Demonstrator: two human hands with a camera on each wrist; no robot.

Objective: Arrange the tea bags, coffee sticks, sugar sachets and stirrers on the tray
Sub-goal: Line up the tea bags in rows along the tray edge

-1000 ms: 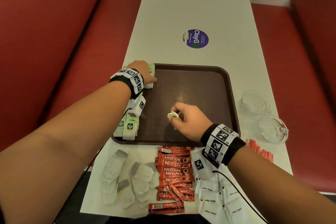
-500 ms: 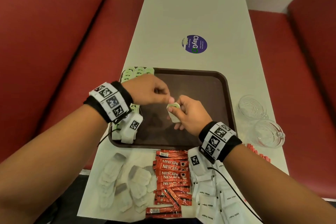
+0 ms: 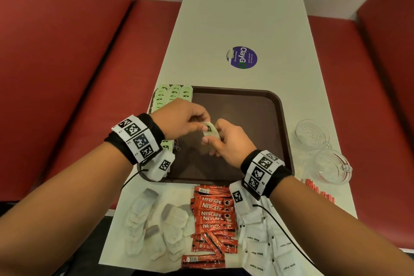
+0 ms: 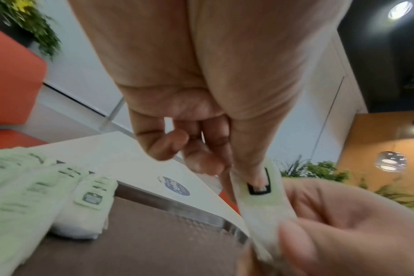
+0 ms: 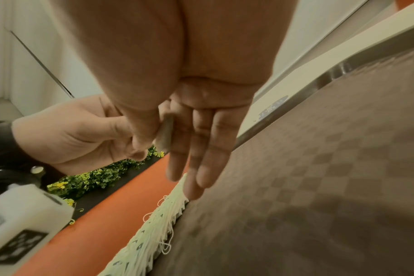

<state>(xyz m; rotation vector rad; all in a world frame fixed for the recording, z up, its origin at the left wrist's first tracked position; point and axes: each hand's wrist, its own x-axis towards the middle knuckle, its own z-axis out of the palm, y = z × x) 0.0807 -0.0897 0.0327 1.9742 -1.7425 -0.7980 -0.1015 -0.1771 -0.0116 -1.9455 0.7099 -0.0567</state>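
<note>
Both hands are pinching one tea bag point(image 3: 210, 132): left hand point(image 3: 181, 119) fingers point(image 4: 250, 168) gripping its top, right hand point(image 3: 226, 141) fingers point(image 4: 296, 240) its lower end.

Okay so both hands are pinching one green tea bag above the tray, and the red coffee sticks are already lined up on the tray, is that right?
Not quite. Both the left hand and right hand do pinch one green tea bag above the tray, but the head view shows the red coffee sticks lying on the table, near the tray's front edge.
</note>
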